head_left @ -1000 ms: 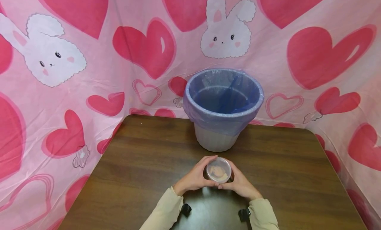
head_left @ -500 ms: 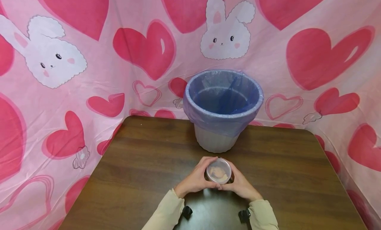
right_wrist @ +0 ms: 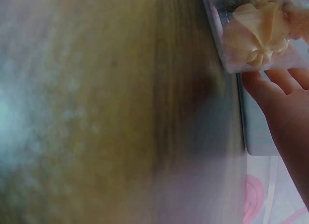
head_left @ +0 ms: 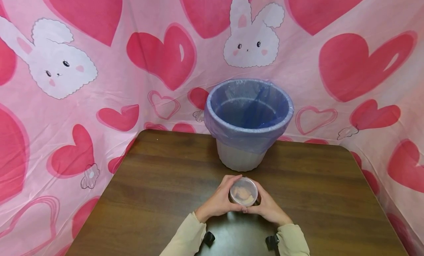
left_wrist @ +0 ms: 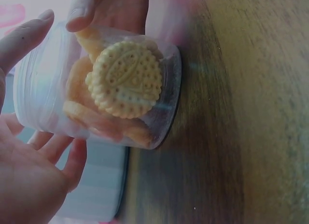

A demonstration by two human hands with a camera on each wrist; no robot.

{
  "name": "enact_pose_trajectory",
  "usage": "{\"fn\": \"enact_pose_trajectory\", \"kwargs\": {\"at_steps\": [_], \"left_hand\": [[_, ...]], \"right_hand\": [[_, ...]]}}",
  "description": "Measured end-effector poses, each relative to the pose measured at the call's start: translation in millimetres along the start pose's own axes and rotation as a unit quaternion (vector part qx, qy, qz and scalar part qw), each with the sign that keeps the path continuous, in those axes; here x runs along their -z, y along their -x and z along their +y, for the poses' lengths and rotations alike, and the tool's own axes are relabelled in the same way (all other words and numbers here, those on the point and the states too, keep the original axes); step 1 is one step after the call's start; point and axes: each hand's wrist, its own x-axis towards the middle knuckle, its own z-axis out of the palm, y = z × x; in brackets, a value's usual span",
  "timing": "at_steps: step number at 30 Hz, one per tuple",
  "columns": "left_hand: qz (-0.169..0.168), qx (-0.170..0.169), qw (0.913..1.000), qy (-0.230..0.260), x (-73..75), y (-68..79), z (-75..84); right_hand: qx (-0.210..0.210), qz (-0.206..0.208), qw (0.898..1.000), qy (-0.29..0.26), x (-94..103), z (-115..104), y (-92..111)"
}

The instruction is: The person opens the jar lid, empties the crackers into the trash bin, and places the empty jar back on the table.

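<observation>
A round clear plastic jar [head_left: 243, 191] of cookies is between my two hands near the middle of the table. My left hand [head_left: 216, 201] curls round its left side, and my right hand [head_left: 269, 207] grips the right side. Both thumbs meet at the jar's near side. Through the wall, in the left wrist view, a round scalloped cookie [left_wrist: 126, 79] shows among several browner ones. A piped, flower-shaped cookie [right_wrist: 263, 28] is visible from the right wrist. The top looks covered by a translucent lid [left_wrist: 24, 84]. I cannot tell whether the jar's base touches the wood.
Behind the jar, on the dark wooden table [head_left: 159, 167], stands a white bin [head_left: 240, 161] with a blue plastic liner [head_left: 246, 137] folded over its rim. Pink cloth [head_left: 159, 13] with hearts and rabbits hangs round the back and sides. Black straps are on both wrists.
The hands and jar stay almost still, with the same hold. The whole head view shifts very slightly downward in the picture, and the thumbs sit a little closer together.
</observation>
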Motion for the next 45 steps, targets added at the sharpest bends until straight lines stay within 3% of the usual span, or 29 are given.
{"fn": "enact_pose_trajectory", "kwargs": {"at_steps": [8,16,34,45], "left_hand": [[0.006,0.01,0.9999,-0.002,-1.7,0.3,-0.2],[-0.02,0.019,0.9996,0.004,3.9,-0.3,1.3],[-0.054,-0.018,0.9984,0.003,13.5,-8.4,4.0],[-0.047,-0.002,0.9988,0.013,11.4,-8.3,3.1]], "right_hand": [[0.002,0.0,1.0,0.001,-0.5,0,0],[-0.007,-0.003,1.0,0.0,0.1,-1,1],[-0.029,-0.008,1.0,-0.007,0.0,-3,1],[-0.024,-0.005,1.0,-0.008,-0.2,-2,1]]}}
